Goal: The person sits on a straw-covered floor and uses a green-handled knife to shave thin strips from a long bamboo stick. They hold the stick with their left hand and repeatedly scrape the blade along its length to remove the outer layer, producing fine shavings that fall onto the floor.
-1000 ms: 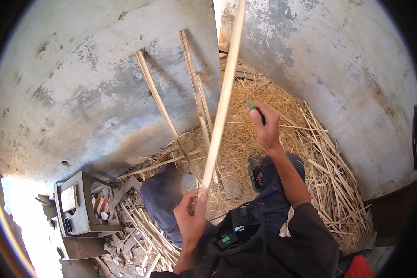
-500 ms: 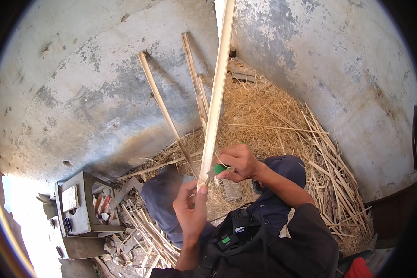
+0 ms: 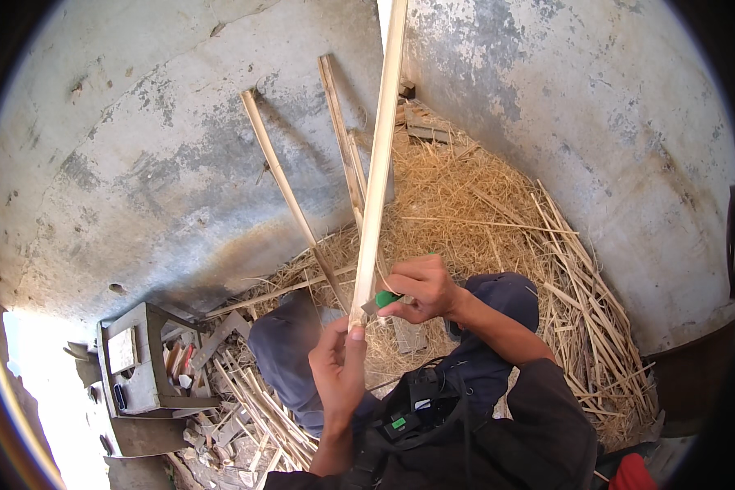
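Note:
A long pale wooden strip (image 3: 378,163) stands nearly upright in front of me, running up past the top of the view. My left hand (image 3: 339,367) grips its lower end. My right hand (image 3: 423,287) holds a green-handled knife (image 3: 381,301), whose blade rests against the strip just above my left hand. My knees, in dark blue trousers, are below the hands.
Two more wooden strips (image 3: 286,188) lean against the stained concrete wall (image 3: 139,163). Straw and split cane shavings (image 3: 498,212) cover the floor in the corner. A grey plastic stool (image 3: 135,367) lies on its side at the left among loose sticks (image 3: 253,408).
My right hand came down from high on the right of the strip to its lower part, bringing the knife against the wood just above my left hand.

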Demonstrator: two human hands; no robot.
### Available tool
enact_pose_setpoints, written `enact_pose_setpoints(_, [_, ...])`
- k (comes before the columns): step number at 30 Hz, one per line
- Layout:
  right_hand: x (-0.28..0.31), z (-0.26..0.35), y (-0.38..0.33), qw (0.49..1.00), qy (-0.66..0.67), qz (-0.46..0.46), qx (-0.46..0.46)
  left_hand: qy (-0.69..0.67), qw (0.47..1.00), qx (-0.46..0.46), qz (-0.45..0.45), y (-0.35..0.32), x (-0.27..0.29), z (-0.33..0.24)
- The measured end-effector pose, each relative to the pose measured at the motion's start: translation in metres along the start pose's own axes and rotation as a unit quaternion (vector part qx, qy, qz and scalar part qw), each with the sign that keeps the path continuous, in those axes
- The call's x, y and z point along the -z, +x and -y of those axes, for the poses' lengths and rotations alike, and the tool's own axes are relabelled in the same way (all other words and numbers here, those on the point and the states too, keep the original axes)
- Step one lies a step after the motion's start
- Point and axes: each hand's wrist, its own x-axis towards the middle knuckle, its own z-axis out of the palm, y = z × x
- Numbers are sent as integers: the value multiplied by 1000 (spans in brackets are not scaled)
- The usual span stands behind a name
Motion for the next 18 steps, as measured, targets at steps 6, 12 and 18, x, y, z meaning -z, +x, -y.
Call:
enact_pose_setpoints(6, [4, 3, 1, 998, -18, -28, -43, -13, 1000, -5, 20, -2, -2, 0])
enact_pose_setpoints(12, [16, -14, 0, 995, -41, -63, -69, 8, 999, 11, 29, -10, -3, 5])
enact_pose_setpoints(18, [17, -12, 1, 996, -35, -51, -61, 13, 998, 13, 60, -10, 7, 7])
